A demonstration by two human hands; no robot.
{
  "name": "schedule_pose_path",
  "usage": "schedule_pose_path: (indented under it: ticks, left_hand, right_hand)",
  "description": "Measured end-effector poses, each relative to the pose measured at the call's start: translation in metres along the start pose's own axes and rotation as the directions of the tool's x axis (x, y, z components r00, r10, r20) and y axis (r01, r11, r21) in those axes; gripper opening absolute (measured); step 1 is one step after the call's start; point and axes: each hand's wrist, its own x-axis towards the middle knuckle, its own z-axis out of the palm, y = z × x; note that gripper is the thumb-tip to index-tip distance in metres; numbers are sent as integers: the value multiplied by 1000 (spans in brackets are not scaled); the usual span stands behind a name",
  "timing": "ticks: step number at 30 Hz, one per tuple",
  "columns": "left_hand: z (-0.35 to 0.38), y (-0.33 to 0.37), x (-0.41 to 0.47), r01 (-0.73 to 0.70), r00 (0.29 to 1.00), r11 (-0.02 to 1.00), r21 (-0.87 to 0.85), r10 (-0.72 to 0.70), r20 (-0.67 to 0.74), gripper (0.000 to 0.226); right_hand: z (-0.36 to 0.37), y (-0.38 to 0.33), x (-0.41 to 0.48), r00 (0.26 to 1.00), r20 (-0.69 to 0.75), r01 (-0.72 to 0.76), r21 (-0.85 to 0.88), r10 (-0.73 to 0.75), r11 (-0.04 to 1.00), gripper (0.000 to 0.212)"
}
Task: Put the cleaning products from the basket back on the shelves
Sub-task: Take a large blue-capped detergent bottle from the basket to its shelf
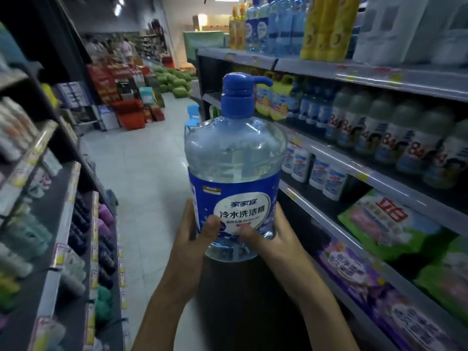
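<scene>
I hold a big clear pump bottle (pixel 234 158) of bluish dish liquid upright in the aisle, at chest height. It has a blue pump head and a blue-and-white label. My left hand (pixel 195 229) grips its lower left side, thumb on the label. My right hand (pixel 273 234) grips the lower right side, thumb across the front. The shelves (pixel 354 171) on the right stand close beside the bottle, packed with cleaning products. The basket is not in view.
The top right shelf (pixel 298 62) carries similar blue pump bottles (pixel 276 26) and yellow ones. Lower right shelves hold white bottles and detergent bags (pixel 387 224). Another stocked shelf unit (pixel 63 224) lines the left. The tiled aisle (pixel 147 178) runs ahead to a blue stool (pixel 192 117) and watermelons.
</scene>
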Motion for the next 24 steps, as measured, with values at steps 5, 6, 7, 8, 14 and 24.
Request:
schedule_pose_path:
  ticks: [5, 6, 7, 8, 14, 24]
  left_hand:
    - [-39, -4, 43, 71, 997, 996, -47, -71, -7, 85]
    - [-44, -8, 53, 84, 996, 995, -50, -84, -9, 85]
    - [-48, -12, 64, 96, 995, 994, -59, -97, -10, 84]
    - [-53, -16, 76, 106, 994, 992, -71, -107, -9, 83]
    - [-70, -27, 174, 115, 993, 989, -89, -112, 35, 73]
    - [-102, -29, 356, 38, 997, 999, -1, -38, 68, 72]
  right_hand:
    - [34, 4, 48, 999, -47, 18, 50, -16, 999, 87]
    - [35, 6, 59, 999, -49, 5, 51, -3, 999, 86]
    - [36, 9, 71, 999, -54, -7, 54, 10, 999, 85]
    - [36, 10, 84, 998, -57, -18, 60, 21, 998, 84]
    - [29, 33, 179, 996, -91, -6, 98, 15, 995, 73]
    - [19, 52, 367, 997, -74, 31, 129, -21, 991, 86]
